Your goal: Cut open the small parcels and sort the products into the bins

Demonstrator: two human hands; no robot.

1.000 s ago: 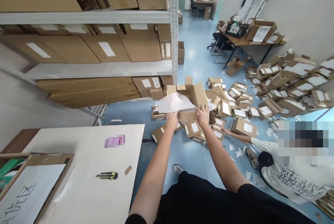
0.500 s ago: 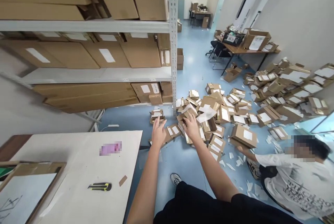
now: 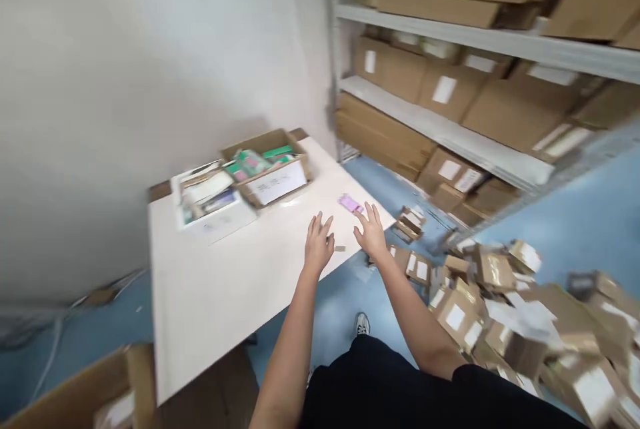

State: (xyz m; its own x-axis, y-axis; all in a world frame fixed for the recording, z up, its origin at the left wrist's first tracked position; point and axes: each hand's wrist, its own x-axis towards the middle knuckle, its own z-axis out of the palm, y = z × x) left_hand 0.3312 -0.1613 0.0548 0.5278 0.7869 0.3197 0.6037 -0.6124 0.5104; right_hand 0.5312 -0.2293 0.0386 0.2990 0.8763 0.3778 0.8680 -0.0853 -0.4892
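Note:
My left hand (image 3: 318, 244) hovers over the front part of the white tabletop (image 3: 225, 289), fingers spread, holding nothing. Just right of it shows a small brown cardboard scrap (image 3: 340, 248). My right hand (image 3: 371, 230) is held above the table's right corner with its fingers apart and nothing in them. Closest to its fingertips lies a flat pink-purple item (image 3: 351, 203), too blurred to name; whether the fingers touch it I cannot tell. The yellow-and-black utility knife from the earlier view does not show, perhaps behind my left hand.
Against the wall, a cardboard box (image 3: 277, 186) of green packets stands beside a white box (image 3: 220, 219) of papers. Metal shelving (image 3: 450, 126) holds cartons at right. Small cartons (image 3: 460, 316) litter the floor there. An open carton (image 3: 95, 389) sits at lower left.
My view has swung left, from the carton pile to the table. Both hands now appear over the tabletop instead of the floor, still empty. The co-worker has left the view.

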